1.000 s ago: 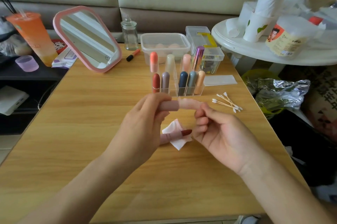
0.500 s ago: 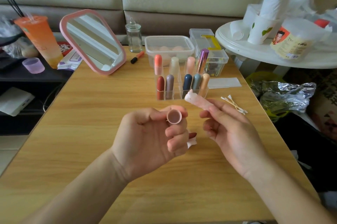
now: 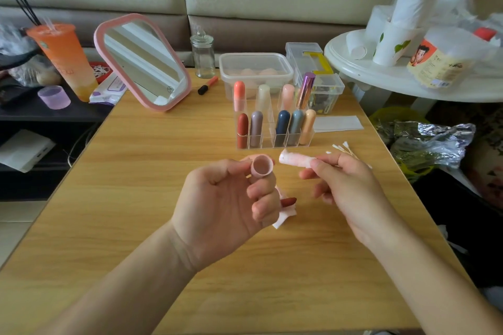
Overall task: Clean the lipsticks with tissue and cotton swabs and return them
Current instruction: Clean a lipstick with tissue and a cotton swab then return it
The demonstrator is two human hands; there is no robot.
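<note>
Though mostly hidden, lipstick (image 3: 289,201) behind left hand (image 3: 217,198).

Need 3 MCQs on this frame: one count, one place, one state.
1. Tubes in the rack's front row? A three; B seven; C five.
2. Where is the bare red lipstick? A in the rack; B on the tissue; C on the floor.
3. The pink cap is: A pinched by the left hand; B closing a tube; C in the rack.
1C: five stand in front. 2B: it lies on the tissue. 3A: fingers grip it, open end showing.
</note>
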